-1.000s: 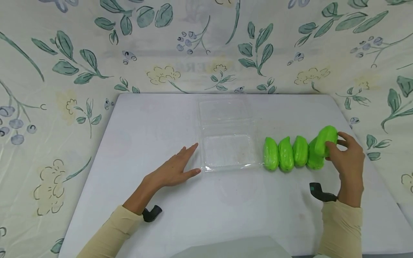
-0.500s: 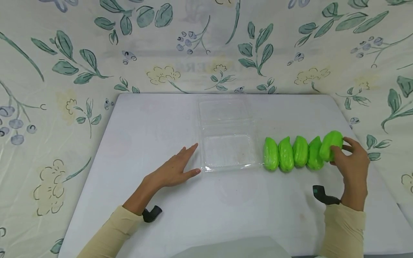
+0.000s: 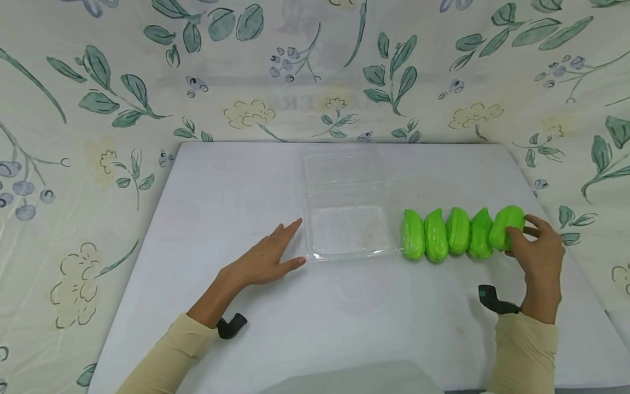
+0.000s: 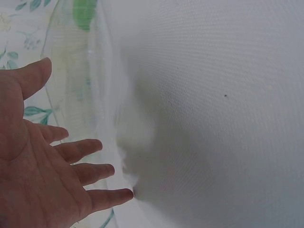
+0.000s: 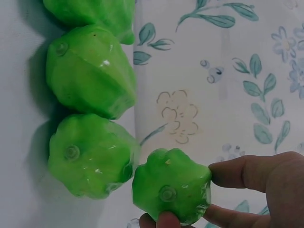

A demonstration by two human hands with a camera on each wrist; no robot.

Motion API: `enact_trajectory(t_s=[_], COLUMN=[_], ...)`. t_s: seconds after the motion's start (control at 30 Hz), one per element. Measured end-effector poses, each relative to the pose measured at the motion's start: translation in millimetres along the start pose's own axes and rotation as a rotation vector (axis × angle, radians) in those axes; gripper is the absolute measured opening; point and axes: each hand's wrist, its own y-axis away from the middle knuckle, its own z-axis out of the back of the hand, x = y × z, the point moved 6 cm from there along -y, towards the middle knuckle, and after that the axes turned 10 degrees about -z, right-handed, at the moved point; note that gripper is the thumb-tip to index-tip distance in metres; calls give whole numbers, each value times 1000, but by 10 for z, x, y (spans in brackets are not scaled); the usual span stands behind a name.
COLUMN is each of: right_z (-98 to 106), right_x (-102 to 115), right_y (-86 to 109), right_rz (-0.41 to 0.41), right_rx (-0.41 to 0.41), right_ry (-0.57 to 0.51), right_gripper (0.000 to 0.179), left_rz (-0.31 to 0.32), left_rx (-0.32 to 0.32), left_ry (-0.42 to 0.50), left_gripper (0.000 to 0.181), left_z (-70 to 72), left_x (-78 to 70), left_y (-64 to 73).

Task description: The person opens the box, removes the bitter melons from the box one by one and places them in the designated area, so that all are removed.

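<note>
A clear plastic clamshell container (image 3: 344,255) lies unfolded on the white table. My left hand (image 3: 261,265), fingers straight and spread, is at its left edge; whether it touches the container I cannot tell. My right hand (image 3: 538,249) pinches a glossy green ridged plastic vegetable (image 3: 507,229) between thumb and fingers. This piece leans slightly at the right end of a row of similar green vegetables (image 3: 458,232). From the right wrist view, the held vegetable (image 5: 168,190) shows a small round plug in its end. Whether its underside meets the table is unclear.
The white tabletop (image 3: 364,323) stretches around the things. Behind and beside it hangs cloth printed with leaves and flowers (image 3: 315,71). Black wrist-worn pieces (image 3: 231,326) show at both forearms. A pale grey shape (image 3: 349,378) lies at the near edge.
My right hand has moved the held vegetable right and lower, from overlapping its neighbour to the row's right end. The left hand has stayed in place.
</note>
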Motion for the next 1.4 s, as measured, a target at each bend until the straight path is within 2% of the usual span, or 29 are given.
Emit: enact_trajectory(t_s=[0.67,1.17,1.4], right_z=[27,99,78], right_x=[-123,-319,-412], right_y=[-104,-157,-163], right_rz=[-51,-87,-117], right_rx=[23,11,38], right_ry=[26,22,97], right_gripper=[67,66,67], left_rz=[28,43,35], left_rx=[10,17,13], left_ry=[14,27,31], left_gripper=[90,90,90], left_z=[-25,-25,-22], left_x=[25,14,6], left_y=[8,14,14])
